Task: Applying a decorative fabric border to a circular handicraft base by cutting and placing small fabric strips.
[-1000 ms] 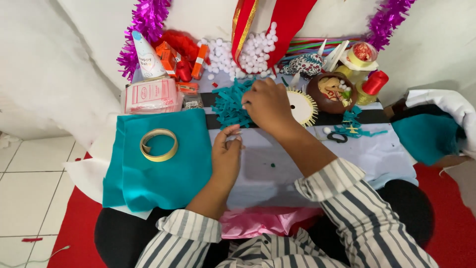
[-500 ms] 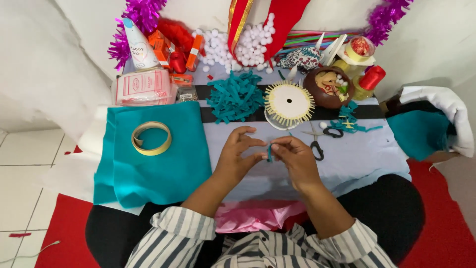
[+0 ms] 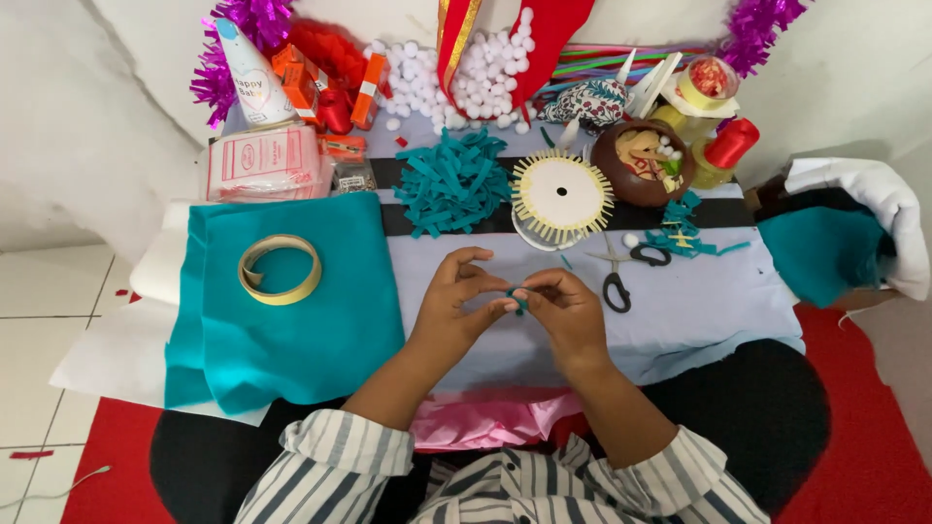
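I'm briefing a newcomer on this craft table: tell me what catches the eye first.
At centre, the left hand and right hand pinch a small teal felt strip between them. To the left lies a large teal felt sheet with a tan tape ring on it; behind the hands sits a round cream fringed disc.

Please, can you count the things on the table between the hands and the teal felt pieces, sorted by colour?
Teal: 3 (felt sheet, pile of felt strips, small strip held by left hand and right hand)
Beige: 2 (tape ring, fringed disc)
Black: 1 (scissors)
Total: 6
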